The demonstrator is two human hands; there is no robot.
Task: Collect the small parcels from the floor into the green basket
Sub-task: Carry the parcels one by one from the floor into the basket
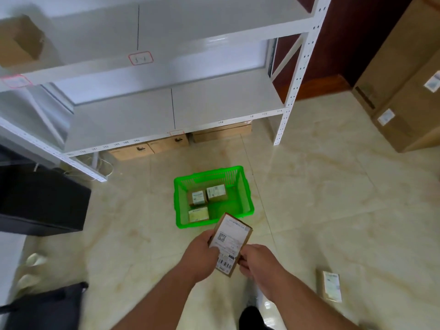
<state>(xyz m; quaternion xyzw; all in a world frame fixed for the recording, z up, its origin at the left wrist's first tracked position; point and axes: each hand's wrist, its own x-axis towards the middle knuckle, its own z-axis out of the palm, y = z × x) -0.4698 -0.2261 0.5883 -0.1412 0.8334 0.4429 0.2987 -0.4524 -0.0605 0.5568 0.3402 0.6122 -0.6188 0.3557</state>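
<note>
A green plastic basket (245, 191) sits on the tiled floor in front of the white shelving. Three small brown parcels lie inside it: parcel one (198, 197), parcel two (216, 192) and a third (198, 214) nearest me. I hold a flat brown parcel (230, 244) with a white shipping label just short of the basket's near rim. My left hand (202, 254) grips its left edge and my right hand (256, 259) grips its lower right corner. Another small parcel (329, 285) lies on the floor at my right.
White metal shelving (283, 125) stands behind the basket, with cardboard boxes (221, 133) under its lowest shelf. Large cartons (404, 96) are stacked at the right. A black box (40, 201) and a dark bag (42, 308) sit on the left. My dark shoe (251, 317) shows below.
</note>
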